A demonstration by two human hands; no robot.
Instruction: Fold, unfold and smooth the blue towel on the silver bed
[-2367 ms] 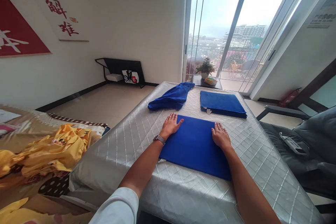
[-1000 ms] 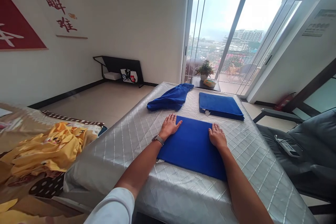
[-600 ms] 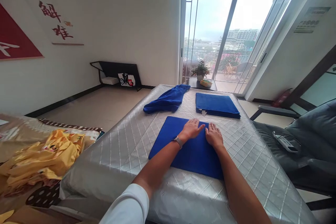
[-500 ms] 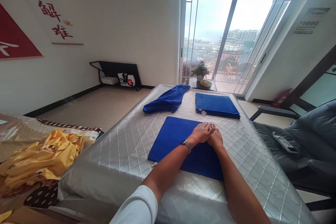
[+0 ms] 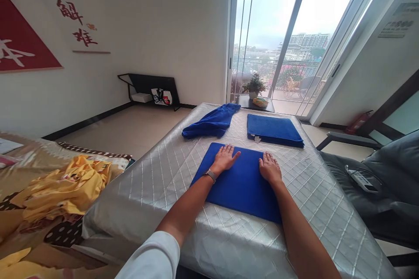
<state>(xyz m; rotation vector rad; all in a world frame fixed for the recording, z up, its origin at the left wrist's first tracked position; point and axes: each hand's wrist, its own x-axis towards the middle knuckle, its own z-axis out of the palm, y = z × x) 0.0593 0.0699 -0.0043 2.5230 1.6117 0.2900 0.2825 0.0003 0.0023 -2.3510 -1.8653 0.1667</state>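
A flat, folded blue cloth [image 5: 244,187] lies on the silver quilted bed surface [image 5: 157,183] in front of me. My left hand [image 5: 225,158] rests flat on its far left part, fingers stretched and thumb apart. Near the far right corner, my right hand [image 5: 270,167] presses flat on the same cloth, fingers extended. Beyond it on the right sits a neat stack of folded blue cloth [image 5: 275,130] with a white tag. A crumpled blue cloth [image 5: 212,123] lies at the far left of the surface.
A heap of yellow cloth [image 5: 72,187] lies on a lower surface at left. On the right stands a dark armchair [image 5: 389,174] holding a white device with a cord [image 5: 362,181]. A potted plant [image 5: 253,86] is on a small table past the far edge.
My hands, together at the cloth's far right part, have moved apart. The left slid across to the left; the right stays near the right edge. The view shifted slightly.
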